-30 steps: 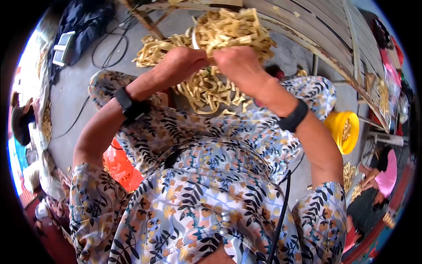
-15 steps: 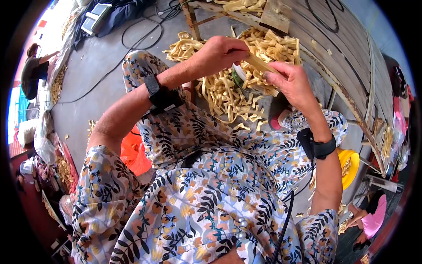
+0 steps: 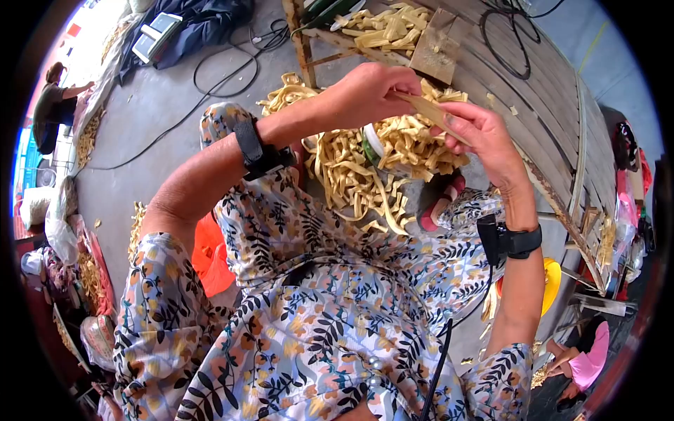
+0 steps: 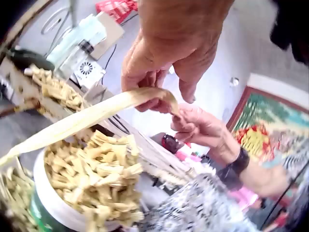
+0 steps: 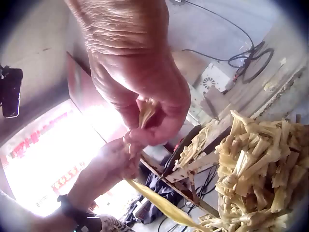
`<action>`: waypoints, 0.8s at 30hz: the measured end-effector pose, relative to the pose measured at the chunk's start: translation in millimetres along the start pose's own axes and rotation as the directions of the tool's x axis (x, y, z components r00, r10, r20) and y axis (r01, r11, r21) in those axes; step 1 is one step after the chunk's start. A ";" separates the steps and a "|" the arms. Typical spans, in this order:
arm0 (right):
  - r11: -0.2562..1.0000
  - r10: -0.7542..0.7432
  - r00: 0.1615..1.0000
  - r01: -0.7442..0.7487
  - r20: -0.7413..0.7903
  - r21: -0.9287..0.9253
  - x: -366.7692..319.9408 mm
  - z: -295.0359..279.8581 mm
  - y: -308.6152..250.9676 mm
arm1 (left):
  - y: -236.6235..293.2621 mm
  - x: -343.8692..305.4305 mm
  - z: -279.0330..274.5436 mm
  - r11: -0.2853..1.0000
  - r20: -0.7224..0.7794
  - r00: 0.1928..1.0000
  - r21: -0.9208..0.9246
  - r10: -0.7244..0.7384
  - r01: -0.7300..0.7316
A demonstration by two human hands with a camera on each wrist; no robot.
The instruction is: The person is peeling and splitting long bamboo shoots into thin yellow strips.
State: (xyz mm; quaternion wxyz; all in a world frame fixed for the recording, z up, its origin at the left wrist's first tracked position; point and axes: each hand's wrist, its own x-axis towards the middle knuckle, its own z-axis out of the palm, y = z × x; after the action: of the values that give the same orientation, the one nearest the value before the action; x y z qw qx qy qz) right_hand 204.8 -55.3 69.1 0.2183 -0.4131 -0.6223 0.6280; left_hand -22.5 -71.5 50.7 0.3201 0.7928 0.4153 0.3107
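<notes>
A pale yellow flat strip (image 3: 427,107) stretches between my two hands above the pile. My left hand (image 3: 382,91) pinches it, and a long tail of the strip (image 4: 72,123) hangs past the fingers in the left wrist view. My right hand (image 3: 484,137) grips the other end between thumb and fingers. A short flared end (image 5: 147,112) shows within the right hand's grasp. Below them stands a green bucket with a white rim (image 4: 43,179), heaped with short knotted pieces (image 4: 94,169).
Loose strips (image 3: 351,179) lie on the floor between my legs. A slatted wooden platform (image 3: 540,140) runs along the right, bearing more strips (image 3: 393,28) and a board (image 3: 435,52). A red bag (image 3: 210,256), a yellow bucket (image 3: 552,284) and a cable (image 3: 203,74) surround me.
My hands were close together over the pile; they have since drawn apart with the strip showing between them. Both have shifted right in the head view, which has itself turned.
</notes>
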 end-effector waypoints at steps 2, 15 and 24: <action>0.976 -0.176 0.982 0.166 -0.070 -0.140 5.2 -14.8 8.0 | 6.8 12.8 -6.0 0.964 0.153 0.986 -0.241 -0.073 0.109; 0.986 -0.017 0.954 -0.033 -0.299 -0.161 25.5 -29.8 19.3 | -13.0 39.0 25.8 0.960 -0.196 0.951 0.194 0.240 -0.203; 0.753 -0.306 0.857 -0.048 -0.414 -0.656 35.1 -33.8 38.0 | -25.3 28.5 1.2 0.997 0.060 0.996 0.060 -0.059 0.055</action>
State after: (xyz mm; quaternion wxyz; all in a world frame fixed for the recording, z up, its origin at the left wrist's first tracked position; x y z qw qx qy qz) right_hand 220.8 -12.2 27.8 0.2594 -0.5640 -0.7497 0.2293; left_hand -20.0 -35.9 37.1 0.3183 0.7988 0.4365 0.2646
